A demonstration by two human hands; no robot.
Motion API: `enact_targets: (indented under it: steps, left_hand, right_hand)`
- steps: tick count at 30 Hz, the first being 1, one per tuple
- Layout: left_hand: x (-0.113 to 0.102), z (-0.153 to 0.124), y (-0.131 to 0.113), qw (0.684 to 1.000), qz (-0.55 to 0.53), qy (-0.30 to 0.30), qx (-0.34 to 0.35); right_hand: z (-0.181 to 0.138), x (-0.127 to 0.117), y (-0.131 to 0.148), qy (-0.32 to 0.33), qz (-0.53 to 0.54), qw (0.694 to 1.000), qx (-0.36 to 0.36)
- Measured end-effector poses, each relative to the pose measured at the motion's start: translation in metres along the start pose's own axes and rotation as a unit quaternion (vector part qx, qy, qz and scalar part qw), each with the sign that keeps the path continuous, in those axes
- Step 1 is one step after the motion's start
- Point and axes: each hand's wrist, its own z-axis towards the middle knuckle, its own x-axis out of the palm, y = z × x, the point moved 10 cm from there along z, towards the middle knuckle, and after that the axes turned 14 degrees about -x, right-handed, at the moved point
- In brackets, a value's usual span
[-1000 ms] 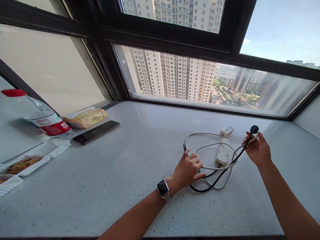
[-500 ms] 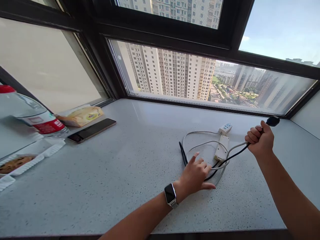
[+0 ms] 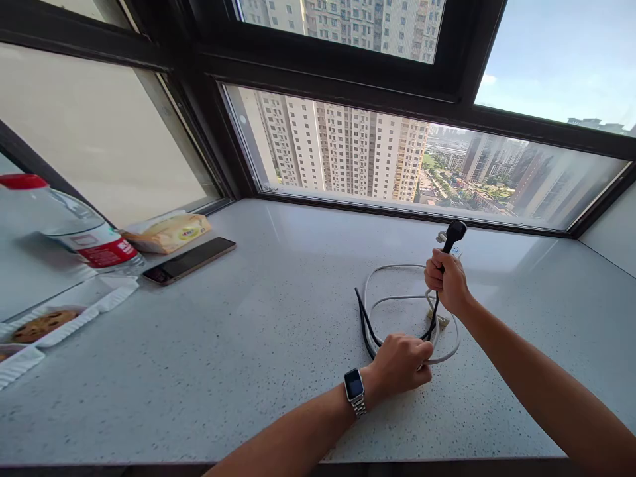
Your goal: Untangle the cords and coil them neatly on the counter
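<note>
My right hand point(image 3: 450, 281) is raised above the counter, its fingers wrapped round a black cable with a black plug point(image 3: 456, 232) sticking up out of the fist. A white plug point(image 3: 441, 236) also pokes out by that fist. Lower down, my left hand point(image 3: 402, 361) is closed on the cables at the counter, a watch point(image 3: 354, 385) on its wrist. Loops of white cable point(image 3: 392, 267) and black cable point(image 3: 365, 324) lie left of the hands. Behind my right hand and the cables, a pale adapter block point(image 3: 438, 320) and a white socket block point(image 3: 456, 252) are mostly hidden.
On the left stand a large bottle with a red cap point(image 3: 22, 181), a tissue pack point(image 3: 171, 232), a phone point(image 3: 191, 260) and a plastic tray point(image 3: 112, 295) with cookies point(image 3: 47, 326). The dark window frame point(image 3: 397, 215) borders the speckled counter point(image 3: 238, 371) at the back.
My right hand has moved left with the cables, and the black plug now points upward. My left hand, spread before, has closed on the cables.
</note>
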Motion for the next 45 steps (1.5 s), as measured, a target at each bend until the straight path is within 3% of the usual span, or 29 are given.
enact_targets:
  steps: [3, 6, 8, 11, 13, 15, 18, 22, 28, 32, 37, 40, 41, 43, 45]
  left_hand:
    - [-0.024, 0.004, 0.017, 0.987, -0.123, -0.081, -0.066]
    - [-0.045, 0.004, 0.029, 0.958, -0.225, -0.148, -0.094]
    - [-0.054, 0.004, 0.034, 0.94, -0.283, -0.164, -0.103]
    - [-0.068, 0.004, 0.043, 0.911, -0.345, -0.191, -0.118]
    - [-0.08, 0.004, 0.051, 0.89, -0.377, -0.217, -0.133]
    - [-0.093, 0.006, 0.065, 0.86, -0.411, -0.254, -0.162]
    - [-0.108, 0.01, 0.091, 0.803, -0.464, -0.31, -0.21]
    - [-0.105, 0.03, 0.111, 0.75, -0.547, -0.28, -0.246]
    - [-0.097, 0.047, 0.116, 0.742, -0.557, -0.258, -0.268]
    - [-0.092, 0.052, 0.117, 0.732, -0.562, -0.255, -0.29]
    - [-0.09, 0.061, 0.118, 0.707, -0.591, -0.234, -0.311]
    - [-0.077, 0.065, 0.127, 0.649, -0.646, -0.2, -0.349]
    - [-0.072, 0.068, 0.13, 0.632, -0.663, -0.181, -0.359]
    - [-0.064, 0.074, 0.133, 0.618, -0.681, -0.141, -0.366]
    - [-0.06, 0.078, 0.136, 0.617, -0.686, -0.113, -0.368]
  right_hand:
    - [-0.006, 0.006, -0.021, 0.04, -0.026, 0.997, 0.061]
    - [-0.013, 0.009, -0.034, 0.118, -0.116, 0.979, 0.116]
    - [-0.016, 0.009, -0.036, 0.188, -0.224, 0.947, 0.135]
    - [-0.017, 0.007, -0.032, 0.306, -0.382, 0.86, 0.147]
    - [-0.022, 0.008, -0.031, 0.374, -0.399, 0.821, 0.166]
    - [-0.026, 0.011, -0.027, 0.41, -0.369, 0.814, 0.181]
    - [-0.025, 0.013, -0.02, 0.431, -0.403, 0.793, 0.152]
    - [-0.022, 0.012, -0.021, 0.448, -0.533, 0.707, 0.12]
    - [-0.003, -0.002, 0.0, 0.333, -0.752, 0.569, 0.008]
    - [-0.005, -0.013, 0.008, 0.27, -0.806, 0.526, 0.003]
    - [-0.016, -0.028, 0.005, 0.244, -0.785, 0.568, 0.046]
    - [-0.021, -0.037, 0.012, 0.212, -0.779, 0.59, 0.028]
    - [-0.022, -0.039, 0.017, 0.199, -0.766, 0.611, 0.009]
    - [-0.024, -0.042, 0.03, 0.177, -0.692, 0.699, -0.046]
    - [-0.026, -0.052, 0.049, 0.13, -0.558, 0.814, -0.097]
